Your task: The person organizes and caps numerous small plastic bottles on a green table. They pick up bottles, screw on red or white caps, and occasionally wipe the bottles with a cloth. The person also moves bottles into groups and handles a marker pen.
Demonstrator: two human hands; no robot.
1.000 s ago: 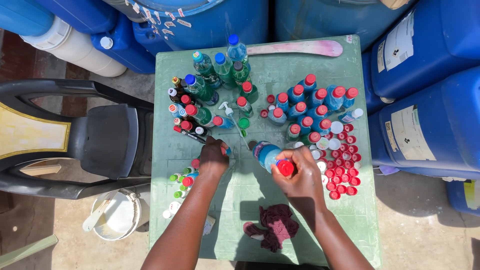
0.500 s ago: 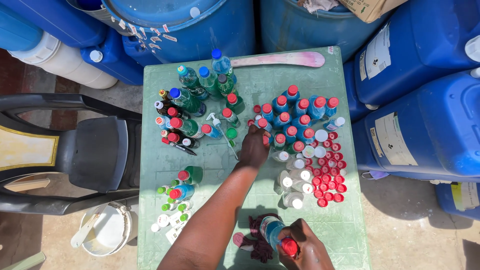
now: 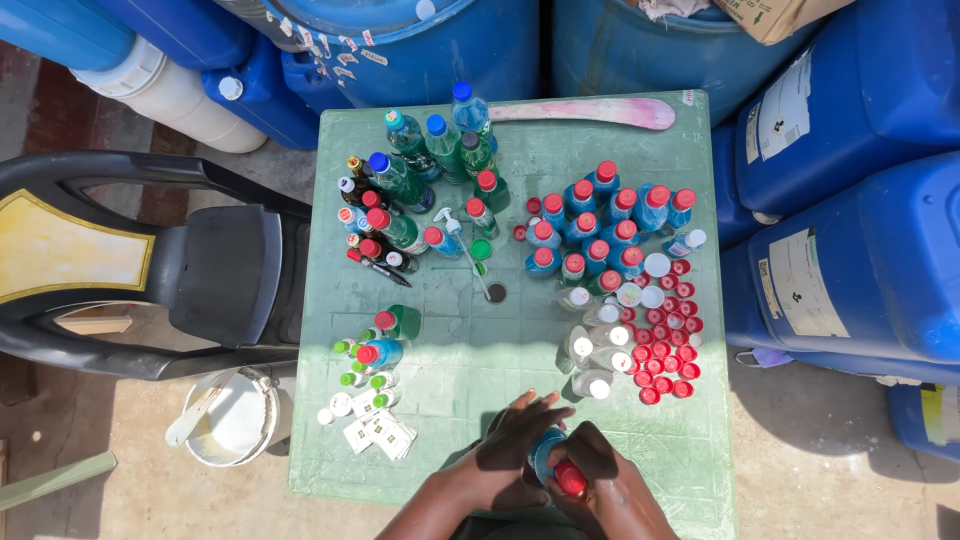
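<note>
Head view: at the tabletop's (image 3: 450, 420) near edge, the left hand (image 3: 510, 445) grips a blue bottle (image 3: 545, 452), while the right hand (image 3: 590, 475) pinches its red cap (image 3: 570, 479); loose red caps (image 3: 668, 340) lie near the right edge.

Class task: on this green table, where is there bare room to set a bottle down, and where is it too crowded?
Bare: the table middle, between the small bottles and the loose red caps. Crowded: the capped blue bottles.
</note>
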